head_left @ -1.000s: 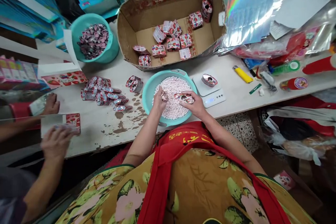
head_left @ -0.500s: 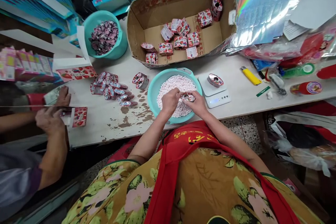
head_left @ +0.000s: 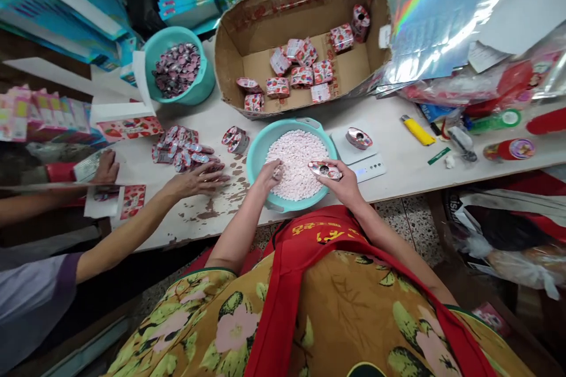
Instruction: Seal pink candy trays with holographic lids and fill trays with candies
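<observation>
My right hand grips a small oval container with strawberry print, its silver top and dark round hole facing up. It is over the right side of a turquoise basin. Small white-pink candies fill the basin. My left hand is at the basin's left side, its fingers curled together around a few candies. On a white scale to the right rests another oval container.
A cardboard box holding several strawberry containers stands behind the basin. A turquoise bucket holds dark pink caps. At left, a co-worker's hand reaches beside a pile of containers. A yellow cutter lies right of the scale.
My hands have moved apart: the left has gone from the container leftward to the candies, while the right keeps the container. The co-worker's hand has reached right toward the pile.
</observation>
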Demonstrator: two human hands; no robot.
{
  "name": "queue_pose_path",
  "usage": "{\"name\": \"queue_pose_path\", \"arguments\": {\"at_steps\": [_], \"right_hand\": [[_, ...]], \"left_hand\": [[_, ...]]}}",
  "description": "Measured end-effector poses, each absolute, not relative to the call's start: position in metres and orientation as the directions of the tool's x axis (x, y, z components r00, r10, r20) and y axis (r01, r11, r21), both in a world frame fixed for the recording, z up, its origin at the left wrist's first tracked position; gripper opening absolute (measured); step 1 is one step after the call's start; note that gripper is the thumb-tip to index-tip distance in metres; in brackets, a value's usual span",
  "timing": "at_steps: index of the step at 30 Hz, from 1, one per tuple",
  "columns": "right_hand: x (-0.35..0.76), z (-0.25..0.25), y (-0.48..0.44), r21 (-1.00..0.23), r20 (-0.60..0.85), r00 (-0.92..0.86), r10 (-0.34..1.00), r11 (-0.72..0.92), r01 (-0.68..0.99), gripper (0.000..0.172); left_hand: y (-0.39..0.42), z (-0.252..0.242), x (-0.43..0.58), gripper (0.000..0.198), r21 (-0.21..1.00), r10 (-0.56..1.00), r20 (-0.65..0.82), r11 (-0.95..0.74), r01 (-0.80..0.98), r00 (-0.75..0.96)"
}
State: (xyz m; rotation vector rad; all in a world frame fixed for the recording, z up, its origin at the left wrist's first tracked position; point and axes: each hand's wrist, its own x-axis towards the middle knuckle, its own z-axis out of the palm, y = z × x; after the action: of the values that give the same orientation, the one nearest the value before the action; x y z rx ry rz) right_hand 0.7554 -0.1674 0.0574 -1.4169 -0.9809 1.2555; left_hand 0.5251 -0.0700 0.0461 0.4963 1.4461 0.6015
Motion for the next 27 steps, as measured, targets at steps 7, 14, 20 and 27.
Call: {"name": "queue_pose_path", "arguments": {"at_steps": [7, 14, 20, 27], "right_hand": [[0.813, 0.068, -0.211, -0.944, -0.328, 0.351, 0.877, -0.307, -0.118, 0.049], [0.866, 0.053, -0.235, -0.928, -0.339, 0.625, 0.703, -0.359, -0.1, 0.05], [0.882, 0.038, -0.238, -0.926, -0.343, 0.696, 0.631, -0.349, -0.14, 0.052], [0.879, 0.033, -0.241, -0.934, -0.334, 0.724, 0.603, -0.312, -0.172, 0.052]], "left_hand": [[-0.033, 0.059, 0.608, 0.025, 0.657, 0.642, -0.736, 0.754, -0.004, 0.216], [0.001, 0.049, 0.746, 0.02, 0.782, 0.793, -0.394, 0.023, 0.623, 0.465], [-0.006, 0.037, 0.763, 0.03, 0.578, 0.756, -0.435, -0.183, 0.796, 0.49], [0.0, 0.034, 0.757, 0.036, 0.8, 0.777, -0.386, 0.014, 0.6, 0.497]]}}
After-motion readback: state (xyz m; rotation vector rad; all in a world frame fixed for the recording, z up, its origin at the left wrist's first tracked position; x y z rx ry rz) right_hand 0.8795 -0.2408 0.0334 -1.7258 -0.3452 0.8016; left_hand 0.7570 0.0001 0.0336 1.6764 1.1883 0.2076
